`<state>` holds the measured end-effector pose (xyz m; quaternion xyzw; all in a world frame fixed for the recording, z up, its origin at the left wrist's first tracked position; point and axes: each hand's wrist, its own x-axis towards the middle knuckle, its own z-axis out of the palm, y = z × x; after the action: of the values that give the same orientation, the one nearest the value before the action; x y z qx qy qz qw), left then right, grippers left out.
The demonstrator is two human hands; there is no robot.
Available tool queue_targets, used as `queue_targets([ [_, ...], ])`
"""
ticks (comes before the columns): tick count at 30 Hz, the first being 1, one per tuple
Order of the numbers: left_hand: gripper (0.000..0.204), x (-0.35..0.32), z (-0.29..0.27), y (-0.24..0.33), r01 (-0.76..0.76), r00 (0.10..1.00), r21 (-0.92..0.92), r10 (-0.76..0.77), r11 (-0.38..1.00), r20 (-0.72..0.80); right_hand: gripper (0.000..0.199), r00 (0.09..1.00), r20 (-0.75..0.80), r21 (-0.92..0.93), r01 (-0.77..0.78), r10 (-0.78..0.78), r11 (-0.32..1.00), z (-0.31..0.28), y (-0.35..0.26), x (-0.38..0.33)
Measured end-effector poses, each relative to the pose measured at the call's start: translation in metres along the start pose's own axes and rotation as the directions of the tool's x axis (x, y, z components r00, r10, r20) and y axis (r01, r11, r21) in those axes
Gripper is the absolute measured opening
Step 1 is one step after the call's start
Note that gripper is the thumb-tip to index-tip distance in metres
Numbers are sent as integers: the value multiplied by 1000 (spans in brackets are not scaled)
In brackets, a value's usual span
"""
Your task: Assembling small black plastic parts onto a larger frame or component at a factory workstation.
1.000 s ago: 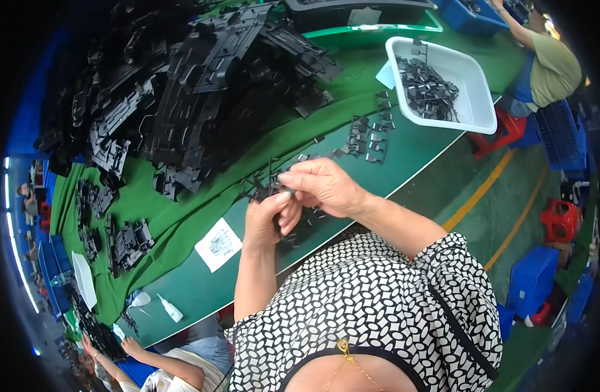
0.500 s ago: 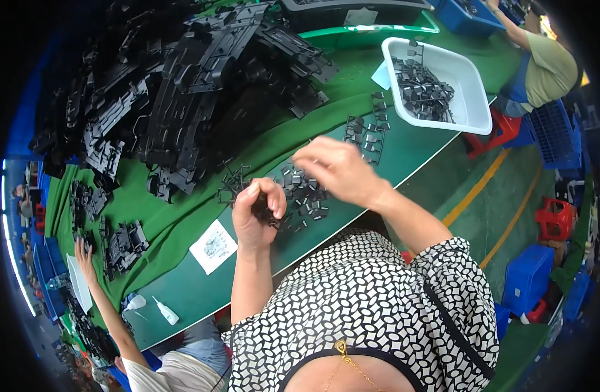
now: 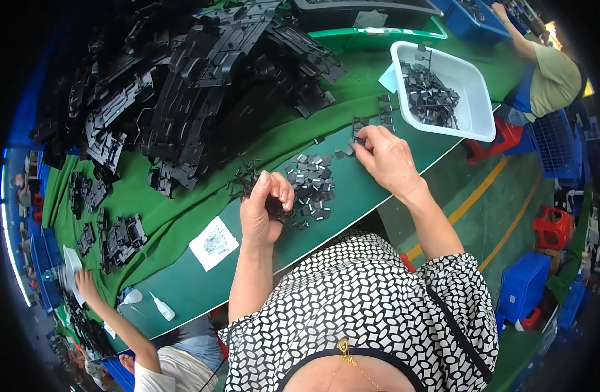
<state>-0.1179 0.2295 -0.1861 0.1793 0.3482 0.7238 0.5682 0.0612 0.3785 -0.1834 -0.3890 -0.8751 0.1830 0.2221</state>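
Observation:
My left hand is closed round a bunch of thin black plastic sprues, whose branching ends stick out past the fingers. To the right of it lies a loose pile of small black plastic clips. My right hand has its fingertips pinched on a strip of black plastic parts at the table's right side, below the white basin. A few loose parts lie by those fingers. The fingers partly cover the strip.
A white basin of black parts stands at the far right. Large black plastic panels are heaped on green cloth at the left. A printed sheet and a white glue bottle lie near the front edge. A co-worker's hand is at the left.
My right hand has moved right, away from the pile of clips, to the strip below the basin. My left hand keeps its sprues. The co-worker's hand has shifted nearer.

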Motion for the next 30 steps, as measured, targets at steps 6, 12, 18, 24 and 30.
queue_targets([
  [6,35,0,4,0,41,999,51,-39,998,-30,16,999,38,-21,18,-17,1000,1,1,4],
  [12,35,1,4,1,47,996,71,-41,996,-77,12,999,-14,-12,41,-41,999,3,-1,5],
  [18,27,0,1,-11,39,992,130,-24,991,-121,12,980,-69,280,197,-185,939,-12,-49,1],
  [24,25,-2,7,-11,-70,986,355,120,932,-119,13,931,-3,397,335,-364,854,4,-83,-3],
  [30,26,-4,12,-6,-44,987,295,87,954,-133,13,900,42,463,367,-433,807,3,-89,-1],
])
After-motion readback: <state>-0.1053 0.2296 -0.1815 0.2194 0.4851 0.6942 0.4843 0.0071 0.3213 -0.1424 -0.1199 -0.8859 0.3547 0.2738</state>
